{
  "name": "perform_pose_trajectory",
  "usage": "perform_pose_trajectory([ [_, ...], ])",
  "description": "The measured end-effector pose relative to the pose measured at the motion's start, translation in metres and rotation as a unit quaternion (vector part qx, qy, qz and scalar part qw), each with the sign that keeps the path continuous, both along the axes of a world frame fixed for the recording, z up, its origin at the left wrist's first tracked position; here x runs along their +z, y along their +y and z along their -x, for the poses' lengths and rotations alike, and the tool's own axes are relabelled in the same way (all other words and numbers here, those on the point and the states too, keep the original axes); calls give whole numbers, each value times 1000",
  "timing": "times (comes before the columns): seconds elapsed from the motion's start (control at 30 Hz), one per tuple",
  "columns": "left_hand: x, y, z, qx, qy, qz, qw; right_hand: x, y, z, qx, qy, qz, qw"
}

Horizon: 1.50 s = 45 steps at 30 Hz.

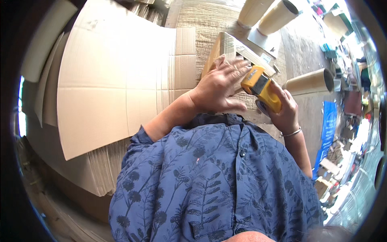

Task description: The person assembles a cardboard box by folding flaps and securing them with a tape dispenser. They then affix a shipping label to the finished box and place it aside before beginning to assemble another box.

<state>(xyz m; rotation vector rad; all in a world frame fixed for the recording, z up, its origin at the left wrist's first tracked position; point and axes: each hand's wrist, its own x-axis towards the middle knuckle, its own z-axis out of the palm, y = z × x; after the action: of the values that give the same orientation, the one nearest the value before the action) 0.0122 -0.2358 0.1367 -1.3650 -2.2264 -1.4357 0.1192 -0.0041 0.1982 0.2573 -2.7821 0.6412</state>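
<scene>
My left hand [219, 86] lies over the near end of a cardboard box [230, 46], its fingers stretched out and the thumb spread apart. Those fingers are slightly blurred, and the hand covers much of the box's near part. In my right hand [285, 109] is a yellow hand-held tool [261, 89] with a black panel, shaped somewhat like a label gun. The fingers are closed round its lower end. Its upper end is close to the left hand's fingertips, beside the box.
Large flat cardboard sheets [117, 76] lie stacked on the left. Two cardboard tubes [278, 18] stand at the far side, and another tube [310, 82] lies at the right on the wooden table [201, 16]. A blue strip [327, 131] and cluttered goods fill the right side.
</scene>
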Motion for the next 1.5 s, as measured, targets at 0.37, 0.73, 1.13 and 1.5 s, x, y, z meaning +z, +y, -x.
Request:
perform_pose_trajectory([
  [0.37, 22, 31, 20, 17, 117, 282, 952, -26, 48, -13, -27, 33, -30, 999],
  [0.73, 42, 73, 66, -18, 124, 392, 911, -124, 33, 2, -172, 101, 48, 979],
  [1.13, 34, 84, 72, -17, 111, 387, 915, -172, 35, -10, -199, 53, 30, 978],
  [1.5, 42, 63, 16, 62, 129, 427, 893, -35, 38, 49, -114, -422, -154, 886],
])
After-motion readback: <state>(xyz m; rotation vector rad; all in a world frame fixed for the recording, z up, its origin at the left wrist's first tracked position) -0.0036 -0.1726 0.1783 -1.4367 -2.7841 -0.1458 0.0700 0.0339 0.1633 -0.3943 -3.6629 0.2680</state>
